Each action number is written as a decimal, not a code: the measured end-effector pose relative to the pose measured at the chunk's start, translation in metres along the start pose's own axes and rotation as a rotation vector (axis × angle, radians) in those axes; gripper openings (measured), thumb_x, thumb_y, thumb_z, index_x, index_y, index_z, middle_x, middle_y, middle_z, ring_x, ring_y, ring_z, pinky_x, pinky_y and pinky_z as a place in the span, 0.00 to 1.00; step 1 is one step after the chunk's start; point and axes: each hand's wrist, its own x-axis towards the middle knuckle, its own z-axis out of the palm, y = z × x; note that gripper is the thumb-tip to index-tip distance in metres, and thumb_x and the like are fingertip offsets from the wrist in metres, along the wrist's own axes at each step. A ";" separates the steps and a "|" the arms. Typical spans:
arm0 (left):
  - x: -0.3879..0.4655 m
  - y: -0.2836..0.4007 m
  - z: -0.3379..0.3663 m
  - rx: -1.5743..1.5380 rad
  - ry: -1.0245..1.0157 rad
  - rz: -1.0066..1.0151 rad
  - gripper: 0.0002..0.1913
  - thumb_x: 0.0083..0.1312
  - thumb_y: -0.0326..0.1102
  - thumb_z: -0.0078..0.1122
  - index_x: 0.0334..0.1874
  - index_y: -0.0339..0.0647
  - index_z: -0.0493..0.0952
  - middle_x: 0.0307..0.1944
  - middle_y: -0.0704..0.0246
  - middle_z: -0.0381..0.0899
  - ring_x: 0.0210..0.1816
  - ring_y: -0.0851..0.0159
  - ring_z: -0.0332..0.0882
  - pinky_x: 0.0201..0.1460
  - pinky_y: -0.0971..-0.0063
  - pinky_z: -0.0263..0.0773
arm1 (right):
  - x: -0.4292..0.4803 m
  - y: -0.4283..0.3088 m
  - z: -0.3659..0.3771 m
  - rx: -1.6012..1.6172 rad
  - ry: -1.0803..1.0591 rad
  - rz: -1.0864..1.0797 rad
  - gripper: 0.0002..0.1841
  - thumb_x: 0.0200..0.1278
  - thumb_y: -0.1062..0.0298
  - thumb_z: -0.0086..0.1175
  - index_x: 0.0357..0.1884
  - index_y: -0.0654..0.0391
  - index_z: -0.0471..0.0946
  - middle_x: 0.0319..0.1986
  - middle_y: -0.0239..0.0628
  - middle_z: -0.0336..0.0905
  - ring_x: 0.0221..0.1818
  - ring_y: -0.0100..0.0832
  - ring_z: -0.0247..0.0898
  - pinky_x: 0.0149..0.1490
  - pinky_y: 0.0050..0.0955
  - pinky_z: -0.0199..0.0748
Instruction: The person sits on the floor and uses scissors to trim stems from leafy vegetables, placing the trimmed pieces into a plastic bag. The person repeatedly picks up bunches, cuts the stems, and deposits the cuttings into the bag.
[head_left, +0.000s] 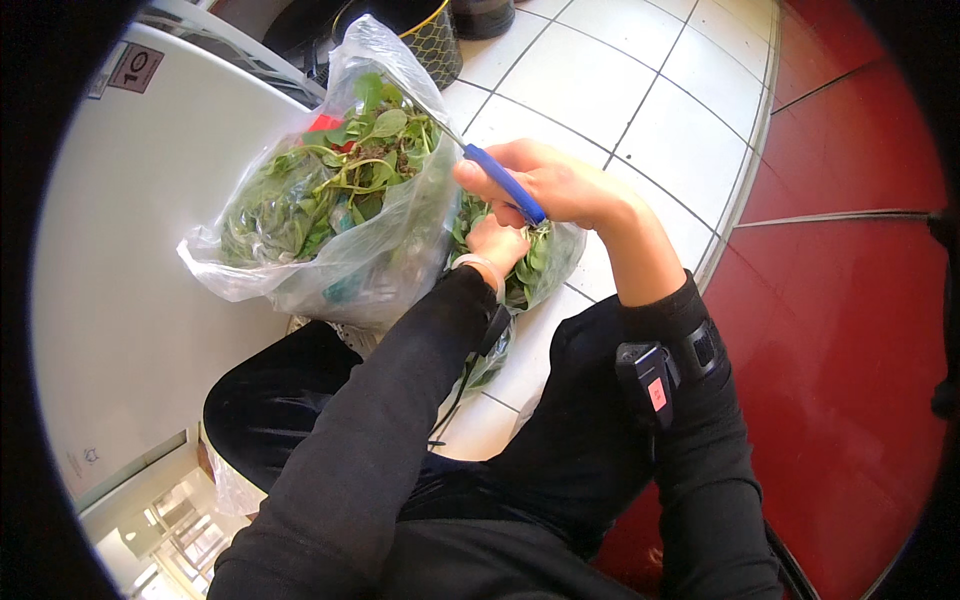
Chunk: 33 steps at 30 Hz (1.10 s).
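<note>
My right hand (555, 184) grips a blue-handled cutting tool (504, 182), apparently scissors seen nearly edge-on. Its thin blade points up and left, across the rim of a large clear plastic bag (390, 255). Leafy greens (367, 154) with stems and dark, tangled bits fill that bag, and something red shows among them. Lower down, my left hand (499, 244), with a pale bangle at the wrist, is in more greens (529, 274) in a smaller clear bag (566, 259) on the floor. Leaves hide its fingertips, so its grip is unclear.
A white appliance-like panel (150, 195) stands at the left, close to the large bag. Glossy red panels (832, 300) line the right side. White floor tiles (574, 79) lie between. A dark bin with gold mesh pattern (435, 49) stands beyond the bag, beside a white rack (232, 37).
</note>
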 end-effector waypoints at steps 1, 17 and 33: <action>-0.002 -0.001 -0.005 0.026 -0.078 -0.060 0.16 0.58 0.43 0.58 0.45 0.44 0.80 0.44 0.58 0.83 0.51 0.52 0.79 0.52 0.59 0.73 | 0.000 0.001 -0.001 0.012 -0.005 -0.016 0.25 0.68 0.42 0.51 0.27 0.58 0.74 0.17 0.24 0.66 0.22 0.17 0.62 0.28 0.19 0.60; -0.021 -0.002 -0.006 0.038 0.015 -0.041 0.22 0.53 0.46 0.61 0.41 0.34 0.80 0.39 0.51 0.82 0.44 0.46 0.80 0.50 0.54 0.73 | 0.002 0.001 -0.001 -0.064 0.003 0.011 0.36 0.59 0.30 0.52 0.35 0.63 0.81 0.19 0.32 0.72 0.24 0.23 0.66 0.31 0.26 0.65; -0.095 -0.031 -0.152 -1.256 -0.591 -0.158 0.10 0.67 0.30 0.48 0.47 0.33 0.73 0.28 0.73 0.70 0.26 0.75 0.68 0.30 0.82 0.68 | -0.009 -0.008 -0.006 0.075 -0.080 -0.075 0.30 0.64 0.36 0.51 0.29 0.59 0.77 0.17 0.27 0.70 0.21 0.18 0.63 0.26 0.21 0.61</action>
